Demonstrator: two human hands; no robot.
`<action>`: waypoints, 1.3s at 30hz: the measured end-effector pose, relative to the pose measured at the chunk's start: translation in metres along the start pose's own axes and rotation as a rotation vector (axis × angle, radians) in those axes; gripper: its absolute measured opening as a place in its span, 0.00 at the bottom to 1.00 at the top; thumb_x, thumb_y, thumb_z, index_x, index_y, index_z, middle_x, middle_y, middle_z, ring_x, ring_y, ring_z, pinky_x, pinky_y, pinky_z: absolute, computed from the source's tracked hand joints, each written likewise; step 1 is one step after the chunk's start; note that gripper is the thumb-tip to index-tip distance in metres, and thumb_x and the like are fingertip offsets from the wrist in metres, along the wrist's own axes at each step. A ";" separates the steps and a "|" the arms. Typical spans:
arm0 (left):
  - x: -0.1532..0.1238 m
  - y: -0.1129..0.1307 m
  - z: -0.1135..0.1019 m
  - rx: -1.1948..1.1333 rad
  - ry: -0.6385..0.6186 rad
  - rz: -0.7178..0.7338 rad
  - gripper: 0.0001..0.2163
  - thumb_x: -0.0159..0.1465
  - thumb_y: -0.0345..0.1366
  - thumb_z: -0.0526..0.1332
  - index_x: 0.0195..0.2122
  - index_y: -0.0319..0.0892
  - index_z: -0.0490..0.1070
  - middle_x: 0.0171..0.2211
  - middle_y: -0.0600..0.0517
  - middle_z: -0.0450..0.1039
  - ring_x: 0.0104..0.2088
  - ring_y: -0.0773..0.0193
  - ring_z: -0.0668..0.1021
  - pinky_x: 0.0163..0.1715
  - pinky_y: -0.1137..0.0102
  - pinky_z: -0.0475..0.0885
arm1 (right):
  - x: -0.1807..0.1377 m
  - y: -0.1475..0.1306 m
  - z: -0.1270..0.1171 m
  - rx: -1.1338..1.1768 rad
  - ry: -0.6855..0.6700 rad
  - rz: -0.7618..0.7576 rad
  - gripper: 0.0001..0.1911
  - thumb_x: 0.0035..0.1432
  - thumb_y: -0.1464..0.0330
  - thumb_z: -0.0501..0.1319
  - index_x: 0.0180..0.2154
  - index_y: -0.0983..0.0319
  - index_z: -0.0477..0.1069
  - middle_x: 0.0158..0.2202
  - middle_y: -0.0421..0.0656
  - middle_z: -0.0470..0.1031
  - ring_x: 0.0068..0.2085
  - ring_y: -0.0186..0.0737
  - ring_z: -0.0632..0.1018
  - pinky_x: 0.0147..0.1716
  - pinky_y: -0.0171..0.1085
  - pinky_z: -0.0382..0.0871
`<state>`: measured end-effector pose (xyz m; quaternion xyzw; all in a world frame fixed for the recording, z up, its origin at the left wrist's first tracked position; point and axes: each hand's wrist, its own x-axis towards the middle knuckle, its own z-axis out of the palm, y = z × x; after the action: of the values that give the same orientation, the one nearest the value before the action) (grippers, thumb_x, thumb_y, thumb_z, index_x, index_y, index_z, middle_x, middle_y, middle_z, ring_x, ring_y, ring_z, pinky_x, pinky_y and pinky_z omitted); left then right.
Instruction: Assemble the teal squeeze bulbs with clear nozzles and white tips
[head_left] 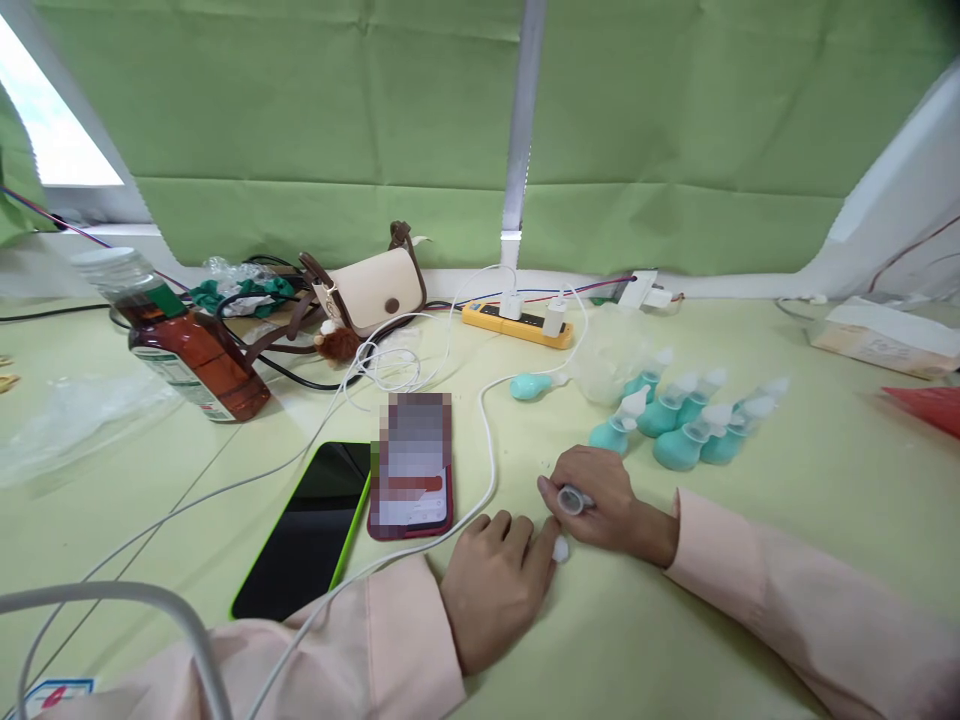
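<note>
My right hand point(600, 500) is closed around a small translucent plastic nozzle point(574, 500), its round open end facing me. Palm down on the table, my left hand point(499, 580) has its fingers bent, and its thumb is hidden. A small white plastic piece point(560, 549) pokes out beside the left index finger, seemingly pinched there. Just beyond my right hand, several teal bulb aspirators point(679, 448) with clear nozzles stand close together. Another teal bulb point(529, 387) lies on its side farther back.
A phone with a lit screen point(412, 500) and a green-edged phone point(307, 535) lie left of my hands. A white cable point(491, 440) crosses the table. Behind are a yellow power strip point(487, 319), a cream handbag point(379, 290) and a tilted bottle point(187, 360). A tissue pack point(885, 335) sits right.
</note>
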<state>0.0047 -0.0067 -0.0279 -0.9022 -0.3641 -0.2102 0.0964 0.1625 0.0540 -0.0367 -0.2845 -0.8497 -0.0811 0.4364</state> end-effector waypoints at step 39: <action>0.004 -0.008 -0.010 -0.353 0.199 -0.201 0.07 0.60 0.36 0.52 0.38 0.42 0.64 0.31 0.51 0.66 0.25 0.68 0.70 0.23 0.73 0.64 | -0.006 -0.006 -0.027 0.046 -0.223 -0.190 0.14 0.50 0.73 0.55 0.41 0.64 0.61 0.25 0.44 0.71 0.24 0.35 0.70 0.22 0.34 0.63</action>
<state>-0.0018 -0.0016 -0.0172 -0.8390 -0.3986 -0.3672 -0.0492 0.1804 0.0358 -0.0249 -0.1998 -0.9176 -0.0705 0.3362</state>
